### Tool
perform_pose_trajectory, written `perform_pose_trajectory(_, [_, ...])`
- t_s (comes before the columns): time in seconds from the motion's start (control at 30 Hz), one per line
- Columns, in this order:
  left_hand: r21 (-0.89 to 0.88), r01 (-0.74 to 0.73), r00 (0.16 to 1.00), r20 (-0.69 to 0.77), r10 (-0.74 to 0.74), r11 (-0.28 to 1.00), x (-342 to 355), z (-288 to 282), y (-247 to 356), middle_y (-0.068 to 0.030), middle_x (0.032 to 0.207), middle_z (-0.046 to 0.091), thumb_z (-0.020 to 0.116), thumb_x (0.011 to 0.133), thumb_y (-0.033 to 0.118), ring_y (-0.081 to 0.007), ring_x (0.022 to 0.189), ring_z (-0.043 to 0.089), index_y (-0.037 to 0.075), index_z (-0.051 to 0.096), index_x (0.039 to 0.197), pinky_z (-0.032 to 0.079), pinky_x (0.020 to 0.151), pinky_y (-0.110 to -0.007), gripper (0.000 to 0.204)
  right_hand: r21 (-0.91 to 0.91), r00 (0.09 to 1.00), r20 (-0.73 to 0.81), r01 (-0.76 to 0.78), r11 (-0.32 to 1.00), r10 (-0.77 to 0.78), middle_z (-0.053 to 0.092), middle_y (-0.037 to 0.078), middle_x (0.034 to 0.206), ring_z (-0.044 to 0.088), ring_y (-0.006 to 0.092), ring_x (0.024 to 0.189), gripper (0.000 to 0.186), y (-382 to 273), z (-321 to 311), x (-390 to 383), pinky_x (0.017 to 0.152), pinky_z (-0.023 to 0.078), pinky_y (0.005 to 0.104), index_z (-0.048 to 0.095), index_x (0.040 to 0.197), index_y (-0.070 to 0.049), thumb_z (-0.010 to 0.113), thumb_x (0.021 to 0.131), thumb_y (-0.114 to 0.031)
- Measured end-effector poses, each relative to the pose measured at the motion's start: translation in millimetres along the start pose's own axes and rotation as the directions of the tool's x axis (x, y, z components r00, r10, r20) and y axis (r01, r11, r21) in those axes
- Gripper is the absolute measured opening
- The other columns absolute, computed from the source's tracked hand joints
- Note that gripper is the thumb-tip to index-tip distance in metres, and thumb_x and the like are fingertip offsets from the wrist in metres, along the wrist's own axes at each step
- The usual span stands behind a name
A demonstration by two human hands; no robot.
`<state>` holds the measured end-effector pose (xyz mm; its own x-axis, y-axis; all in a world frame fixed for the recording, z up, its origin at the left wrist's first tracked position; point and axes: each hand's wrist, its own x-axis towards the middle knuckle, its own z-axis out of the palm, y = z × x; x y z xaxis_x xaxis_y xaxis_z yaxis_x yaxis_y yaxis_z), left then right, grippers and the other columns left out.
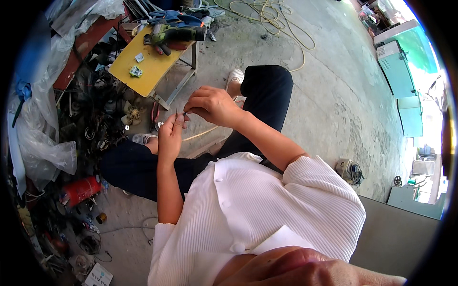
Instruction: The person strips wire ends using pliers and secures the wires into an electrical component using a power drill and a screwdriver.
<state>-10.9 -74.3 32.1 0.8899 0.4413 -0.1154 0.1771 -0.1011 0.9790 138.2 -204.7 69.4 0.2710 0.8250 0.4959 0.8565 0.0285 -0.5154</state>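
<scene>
A seated person in a white ribbed shirt brings both bare hands together above the lap, the left hand (171, 131) and the right hand (214, 106) meeting at the fingertips, each pinched on a small dark piece (185, 114) that appears slender, though it is too small here to identify. Ahead of the hands and to their left, a yellow surface (155, 70) carries a green-and-white part (136, 71), a small white piece (139, 57) and, toward its far end, a green power tool (175, 34), none of them in hand. Red-handled pliers (155, 111) lie on the floor just left of the hands, near a fan-bladed part (132, 114). The handwork looks to be under way rather than finished: the dark piece is between the fingers, not set down, and the parts on the surface sit apart, unjoined.
</scene>
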Motion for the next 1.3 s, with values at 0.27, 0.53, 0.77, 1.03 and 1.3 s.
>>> perform_pose_trajectory(0.27, [-0.19, 0.012, 1.0, 0.03, -0.006, 0.982, -2.9, -2.4, -4.3, -0.0009, 0.081, 0.06, 0.052, 0.098, 0.021, -0.0087, 0.076, 0.056, -0.001, 0.062, 0.101, 0.045, 0.074, -0.023, 0.024, -0.089, 0.997, -0.027, 0.065, 0.994, -0.067, 0.064, 0.0, 0.079, 0.06, 0.0213, 0.078, 0.012, 3.5, -10.8, 4.5, 0.066, 0.05, 0.0333, 0.069, 0.081, -0.012, 0.075, 0.07, -0.013])
perform_pose_trajectory(0.53, [0.255, -0.175, 0.973, -0.104, 0.207, 0.951, -2.1, -2.9, -1.7, -0.0064, 0.076, 0.066, 0.055, 0.096, 0.023, -0.0133, 0.07, 0.062, 0.0, 0.066, 0.098, 0.047, 0.063, -0.028, 0.026, -0.078, 0.996, 0.052, 0.074, 0.994, -0.07, 0.062, 0.003, 0.078, 0.061, 0.0239, 0.081, 0.006, 11.4, -13.2, -5.1, 0.069, 0.051, 0.0353, 0.067, 0.076, -0.012, 0.07, 0.071, -0.013])
perform_pose_trajectory(0.77, [0.27, -0.067, 0.984, -0.139, 0.108, 0.96, -0.7, -20.9, -10.4, -0.008, 0.072, 0.065, 0.056, 0.093, 0.023, -0.0156, 0.066, 0.062, 0.001, 0.068, 0.095, 0.046, 0.062, -0.029, 0.024, -0.153, 0.974, -0.142, -0.197, 0.968, 0.176, 0.065, 0.01, 0.094, 0.061, 0.031, 0.087, 0.023, 39.3, -52.2, 0.7, 0.075, 0.05, 0.0391, 0.065, 0.102, -0.011, 0.067, 0.079, -0.011])
perform_pose_trajectory(1.03, [0.173, 0.003, 0.995, 0.096, -0.02, 0.985, 1.7, 6.2, -9.0, -0.006, 0.075, 0.067, 0.058, 0.092, 0.019, -0.0117, 0.067, 0.059, 0.001, 0.067, 0.1, 0.046, 0.064, -0.026, 0.022, 0.133, 0.963, 0.269, -0.006, 0.991, -0.03, 0.066, 0.008, 0.081, 0.065, 0.0271, 0.076, 0.011, 8.6, -4.6, 2.4, 0.069, 0.051, 0.0358, 0.069, 0.09, -0.006, 0.067, 0.079, -0.007])
perform_pose_trajectory(1.3, [-0.036, 0.012, 0.982, 0.189, -0.005, 0.999, -1.9, -9.7, -13.9, -0.0032, 0.082, 0.066, 0.055, 0.096, 0.02, -0.0093, 0.078, 0.057, 0.0, 0.063, 0.104, 0.046, 0.073, -0.025, 0.023, -0.022, 0.978, 0.209, 0.003, 1.0, 0.002, 0.068, 0.006, 0.077, 0.065, 0.0265, 0.071, 0.007, 2.5, -1.7, 8.1, 0.064, 0.052, 0.0349, 0.068, 0.084, -0.009, 0.069, 0.078, -0.013])
